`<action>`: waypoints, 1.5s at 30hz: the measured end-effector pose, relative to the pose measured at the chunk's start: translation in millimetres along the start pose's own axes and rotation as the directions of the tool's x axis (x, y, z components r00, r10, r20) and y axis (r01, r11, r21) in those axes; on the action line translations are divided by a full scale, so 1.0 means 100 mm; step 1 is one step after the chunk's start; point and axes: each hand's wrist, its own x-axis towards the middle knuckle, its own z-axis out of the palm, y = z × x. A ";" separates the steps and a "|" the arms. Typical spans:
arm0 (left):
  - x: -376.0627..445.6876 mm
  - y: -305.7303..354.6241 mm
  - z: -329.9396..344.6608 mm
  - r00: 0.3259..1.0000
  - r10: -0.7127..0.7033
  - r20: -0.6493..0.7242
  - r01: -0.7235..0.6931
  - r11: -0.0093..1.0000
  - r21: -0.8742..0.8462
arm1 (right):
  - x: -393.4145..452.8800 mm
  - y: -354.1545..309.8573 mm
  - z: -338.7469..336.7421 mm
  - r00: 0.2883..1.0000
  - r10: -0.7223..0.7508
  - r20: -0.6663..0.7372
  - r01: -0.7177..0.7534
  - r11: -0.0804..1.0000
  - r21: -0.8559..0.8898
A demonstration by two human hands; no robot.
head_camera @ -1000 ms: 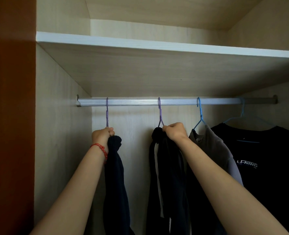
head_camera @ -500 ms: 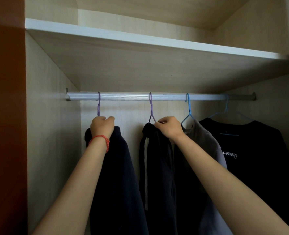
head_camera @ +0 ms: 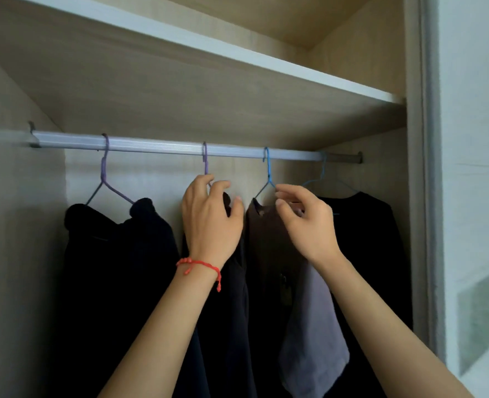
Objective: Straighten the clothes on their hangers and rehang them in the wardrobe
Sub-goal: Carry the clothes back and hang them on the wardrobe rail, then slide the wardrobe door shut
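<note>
Several garments hang from a silver rail [head_camera: 157, 145] in the wardrobe. At the left, a dark garment [head_camera: 117, 268] sits spread on a purple hanger [head_camera: 104, 170]. My left hand [head_camera: 209, 216], with a red string at the wrist, is curled around the neck of the second purple hanger [head_camera: 205, 159] and the top of its dark garment [head_camera: 232, 311]. My right hand [head_camera: 306, 222] has its fingers apart at the collar of the grey garment [head_camera: 312, 326], just below the blue hanger [head_camera: 267, 170]. A black T-shirt [head_camera: 375, 254] hangs at the far right.
A white-edged shelf [head_camera: 237, 58] runs above the rail. The wardrobe's left wall [head_camera: 13, 254] and right frame [head_camera: 421, 196] close in the hanging space. A pale wall or door [head_camera: 475, 168] lies beyond the frame.
My left hand let go of the first hanger and moved right to the second one. My right hand left the second hanger and moved to the grey garment. The view shifted right.
</note>
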 end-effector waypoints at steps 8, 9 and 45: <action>0.19 0.62 0.33 0.792 0.568 -0.224 -0.563 0.821 0.091 | -0.11 0.88 -1.03 0.926 0.026 -0.377 -0.171 0.919 -0.356; 0.28 0.71 0.32 0.753 0.603 -0.262 -0.598 0.794 0.108 | -0.13 1.00 -1.14 0.914 0.029 -0.405 -0.215 0.882 -0.420; 0.93 0.79 0.08 0.914 0.403 -0.040 -0.383 0.893 0.234 | -0.59 1.23 -1.47 0.781 0.515 -0.353 -0.623 0.607 -0.493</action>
